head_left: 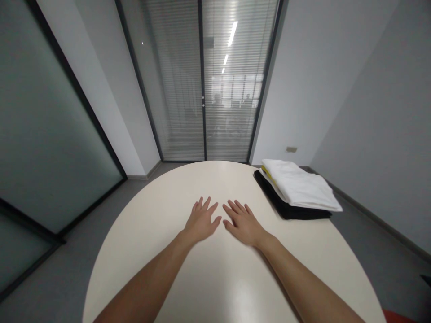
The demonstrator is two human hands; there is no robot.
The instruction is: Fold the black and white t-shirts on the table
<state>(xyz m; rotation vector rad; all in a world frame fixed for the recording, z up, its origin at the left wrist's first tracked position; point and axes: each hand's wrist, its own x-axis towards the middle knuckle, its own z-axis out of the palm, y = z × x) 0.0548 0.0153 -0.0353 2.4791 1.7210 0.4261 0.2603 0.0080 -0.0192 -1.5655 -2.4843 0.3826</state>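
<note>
Both hands rest palm down near the middle of a round cream table (141, 237). My left hand (201, 220) has its fingers spread and holds nothing. Close beside it, thumb tips a small gap apart, my right hand (244, 224) also lies with its fingers spread and nothing in them. To the right of my right hand sits a stack of folded cloth: white fabric (299, 184) on top, a thin yellow edge (267, 175) showing at its left side, and black fabric (286, 210) underneath. Neither hand touches the stack.
Beyond the table stands a glass partition with blinds (229, 112). A frosted glass panel (50, 125) is on the left, and a plain wall (380, 134) on the right. A wall socket plate (291, 149) sits low behind the cloth. Something red (395, 316) shows at the bottom right.
</note>
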